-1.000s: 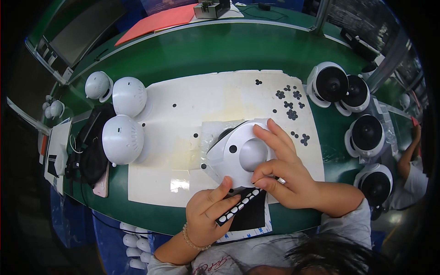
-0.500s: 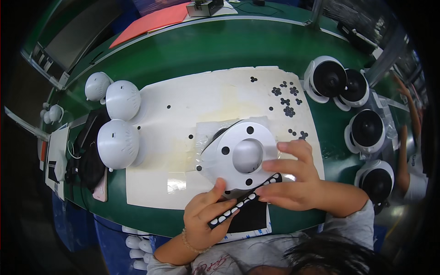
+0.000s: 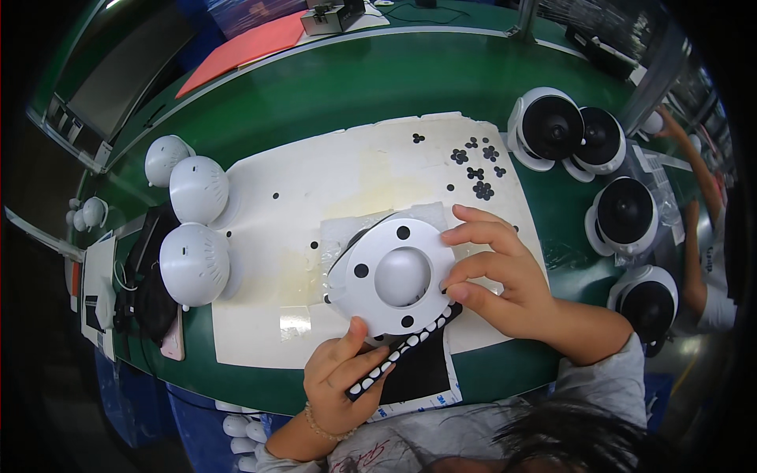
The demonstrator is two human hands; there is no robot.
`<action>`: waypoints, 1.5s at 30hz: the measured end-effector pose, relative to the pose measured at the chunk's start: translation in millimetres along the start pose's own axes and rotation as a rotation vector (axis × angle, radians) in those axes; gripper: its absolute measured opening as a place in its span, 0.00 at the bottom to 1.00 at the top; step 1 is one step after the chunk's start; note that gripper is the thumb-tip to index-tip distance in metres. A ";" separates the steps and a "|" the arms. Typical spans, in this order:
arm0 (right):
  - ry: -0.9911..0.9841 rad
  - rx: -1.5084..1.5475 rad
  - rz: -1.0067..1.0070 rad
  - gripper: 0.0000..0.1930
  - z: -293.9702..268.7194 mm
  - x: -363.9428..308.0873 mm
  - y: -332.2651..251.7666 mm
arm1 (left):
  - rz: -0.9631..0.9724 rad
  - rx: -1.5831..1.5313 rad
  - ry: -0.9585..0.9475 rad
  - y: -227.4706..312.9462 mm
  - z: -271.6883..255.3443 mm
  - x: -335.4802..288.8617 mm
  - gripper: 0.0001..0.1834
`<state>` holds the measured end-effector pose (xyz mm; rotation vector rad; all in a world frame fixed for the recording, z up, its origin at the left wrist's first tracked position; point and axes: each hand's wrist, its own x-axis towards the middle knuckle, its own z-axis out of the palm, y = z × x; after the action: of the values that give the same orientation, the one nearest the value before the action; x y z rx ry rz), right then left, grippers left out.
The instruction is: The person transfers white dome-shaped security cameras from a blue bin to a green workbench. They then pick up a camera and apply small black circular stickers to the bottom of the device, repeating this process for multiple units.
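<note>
Just below the middle of the frame lies a white round plastic disc (image 3: 392, 277) with a raised dome at its centre and small black dots set around its flat rim; it rests on a white sheet (image 3: 315, 205) spread over the green bench (image 3: 331, 87). The disc looks like a light, rigid moulded shell with a smooth, somewhat slippery face, so it is probably best steadied by its outer rim rather than by the dome. The right hand (image 3: 505, 276) does just that, fingertips curled onto the disc's right edge. The left hand (image 3: 343, 378), at lower centre, pinches a black strip of round pads (image 3: 402, 351) between thumb and fingers, its far end reaching to the disc's lower edge; the strip appears thin and flexible, likely to bend if held by one end. To the left stand white domed housings (image 3: 195, 264); at the right, white housings with dark lenses (image 3: 627, 213).
</note>
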<state>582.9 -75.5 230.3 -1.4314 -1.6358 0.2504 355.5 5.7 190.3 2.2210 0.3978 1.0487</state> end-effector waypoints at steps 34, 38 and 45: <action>-0.005 0.206 0.112 0.05 3.4 -3.0 4.3 | -0.003 0.056 0.018 1.5 1.6 -3.4 0.15; -0.007 0.191 0.112 0.05 3.4 -2.9 4.4 | -0.003 0.063 0.024 0.8 2.2 -4.4 0.15; 0.040 -0.348 -0.216 0.07 -2.1 -4.8 2.5 | -0.007 0.061 0.030 0.3 2.7 -5.5 0.16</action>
<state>585.7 -79.7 227.5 -1.4834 -1.8477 -0.1948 354.1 1.5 186.0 2.2581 0.4564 1.0804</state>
